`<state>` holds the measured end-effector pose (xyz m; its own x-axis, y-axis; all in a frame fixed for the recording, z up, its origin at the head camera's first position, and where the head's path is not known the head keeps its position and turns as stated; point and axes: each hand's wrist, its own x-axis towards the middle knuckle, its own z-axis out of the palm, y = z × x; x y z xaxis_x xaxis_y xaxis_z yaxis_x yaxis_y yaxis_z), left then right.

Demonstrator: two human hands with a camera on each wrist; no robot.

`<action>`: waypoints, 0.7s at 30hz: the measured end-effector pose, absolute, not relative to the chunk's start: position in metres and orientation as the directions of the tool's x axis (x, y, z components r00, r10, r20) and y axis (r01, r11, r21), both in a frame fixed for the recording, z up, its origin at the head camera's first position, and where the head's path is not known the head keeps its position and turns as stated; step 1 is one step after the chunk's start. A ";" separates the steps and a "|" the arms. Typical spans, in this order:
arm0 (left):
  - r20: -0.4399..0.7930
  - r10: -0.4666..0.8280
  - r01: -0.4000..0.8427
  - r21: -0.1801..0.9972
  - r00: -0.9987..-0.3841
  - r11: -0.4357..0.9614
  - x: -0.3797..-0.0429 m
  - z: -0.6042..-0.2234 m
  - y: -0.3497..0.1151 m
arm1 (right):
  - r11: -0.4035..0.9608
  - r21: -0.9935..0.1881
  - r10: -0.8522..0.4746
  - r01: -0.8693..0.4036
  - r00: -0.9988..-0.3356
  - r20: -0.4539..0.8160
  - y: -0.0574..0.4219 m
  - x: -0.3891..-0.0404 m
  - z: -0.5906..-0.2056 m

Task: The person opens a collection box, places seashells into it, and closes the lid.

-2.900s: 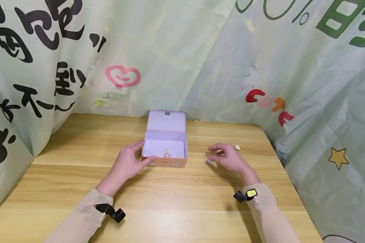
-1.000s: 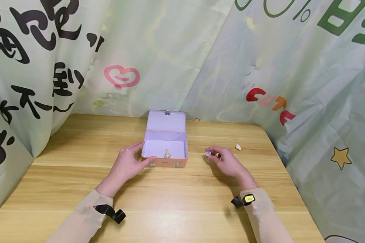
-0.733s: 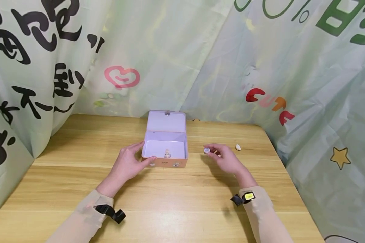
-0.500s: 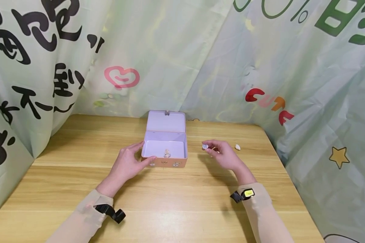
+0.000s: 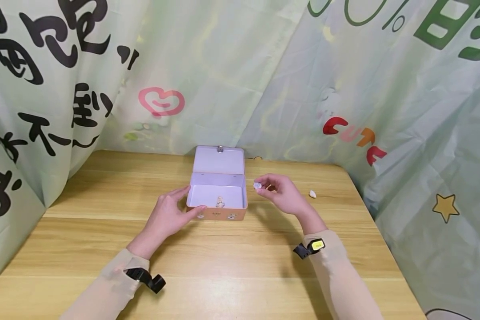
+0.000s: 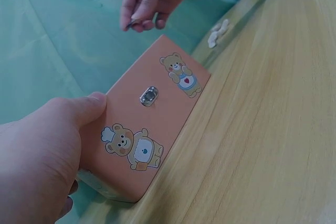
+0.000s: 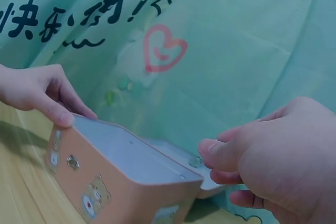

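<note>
An orange metal tin box (image 5: 216, 214) with a lilac inside stands with its lid (image 5: 219, 160) raised. Cartoon bears and a metal clasp (image 6: 149, 96) mark its front in the left wrist view. My left hand (image 5: 169, 215) grips the box's left corner, thumb on the front and fingers along the side. Inside lies a small shiny, pale-gold trinket (image 5: 220, 202). My right hand (image 5: 282, 193) pinches a small, roundish blue-white trinket (image 5: 258, 185) between thumb and fingertips, in the air just right of the box. Its exact kind is too small to tell.
A small white piece (image 5: 312, 194) lies on the wooden table (image 5: 232, 271) right of my right hand. Behind the box hangs a pale printed curtain (image 5: 224, 80), which also closes off both sides.
My right hand has picked the blue-white trinket off the table, raised it and carried it left and away from me, close to the box. My left hand stays put on the box.
</note>
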<state>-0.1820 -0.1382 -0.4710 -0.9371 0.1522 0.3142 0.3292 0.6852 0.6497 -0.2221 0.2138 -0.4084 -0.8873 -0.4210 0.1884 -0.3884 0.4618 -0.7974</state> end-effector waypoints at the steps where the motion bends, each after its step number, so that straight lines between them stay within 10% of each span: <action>1: 0.315 0.152 0.329 0.651 -0.937 0.684 -0.182 -0.471 -0.138 | 0.455 -0.800 -0.425 -0.391 -0.885 0.191 0.210 -0.223 -0.408; 21: 0.351 0.163 0.359 0.617 -0.922 0.700 -0.184 -0.472 -0.139 | 0.379 -0.829 -0.504 -0.411 -0.843 0.188 0.150 -0.256 -0.410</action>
<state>-0.1839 -0.1387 -0.4722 -0.9221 0.1632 0.3509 0.3589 0.7000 0.6174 -0.2563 0.1496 -0.4099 -0.8430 -0.5041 0.1877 -0.4114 0.3793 -0.8288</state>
